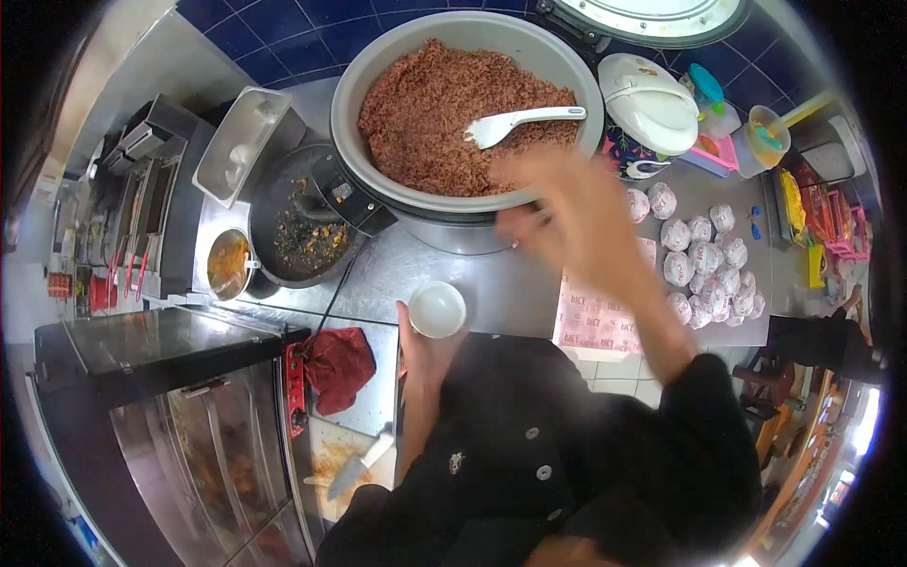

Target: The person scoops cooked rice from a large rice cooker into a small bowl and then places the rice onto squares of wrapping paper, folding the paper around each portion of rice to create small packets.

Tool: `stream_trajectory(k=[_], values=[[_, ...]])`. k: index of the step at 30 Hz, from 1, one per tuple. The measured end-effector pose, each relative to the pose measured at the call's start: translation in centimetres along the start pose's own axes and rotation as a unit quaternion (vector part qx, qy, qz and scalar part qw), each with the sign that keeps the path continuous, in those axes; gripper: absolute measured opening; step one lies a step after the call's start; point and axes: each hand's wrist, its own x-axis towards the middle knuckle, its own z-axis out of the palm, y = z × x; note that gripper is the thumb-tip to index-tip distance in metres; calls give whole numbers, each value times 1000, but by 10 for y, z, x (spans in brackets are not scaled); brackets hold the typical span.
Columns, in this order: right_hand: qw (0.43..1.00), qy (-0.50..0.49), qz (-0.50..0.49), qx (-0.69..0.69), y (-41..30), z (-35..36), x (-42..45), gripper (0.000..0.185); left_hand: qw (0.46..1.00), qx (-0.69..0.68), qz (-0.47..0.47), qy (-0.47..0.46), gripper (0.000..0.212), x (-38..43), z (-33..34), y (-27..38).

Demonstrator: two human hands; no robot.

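My left hand [429, 358] holds a small white bowl [437, 310] in front of my body, its open top facing up. No food shows inside it. Blurred by motion, my right hand [556, 209] is at the front right rim of a large rice cooker [345, 106]; whether its fingers hold anything is unclear. Reddish-brown cooked rice [425, 106] fills much of the pot. On the rice lies a white rice paddle [524, 120], its handle towards the right rim. Below my right forearm is a stack of printed wrapping paper [599, 319].
Several paper-wrapped balls [708, 259] are heaped on the steel counter [489, 273] at right. A wok [305, 241] with food bits and a steel pan [244, 138] stand left. A knife [361, 464] rests on a cutting board [336, 453] beside a glass-fronted cabinet [198, 453].
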Motion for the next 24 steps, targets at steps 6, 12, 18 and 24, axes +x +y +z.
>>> stream_trajectory(k=[6, 12, 18, 24], values=[[853, -443, 65, -268, 119, 24, 106, 37, 998, 10, 15, -64, 66, 40, -2, 52], [868, -429, 67, -243, 134, 14, 149, 29, 996, 9, 70, -47, 62, 53, -11, 90], [894, -136, -232, -359, 202, 56, 217, 30, 995, 10, 77, -58, 59, 66, -11, 113], [909, -215, -299, -195, 187, 113, 235, 19, 994, 12, 103, -25, 58, 69, 1, 134]])
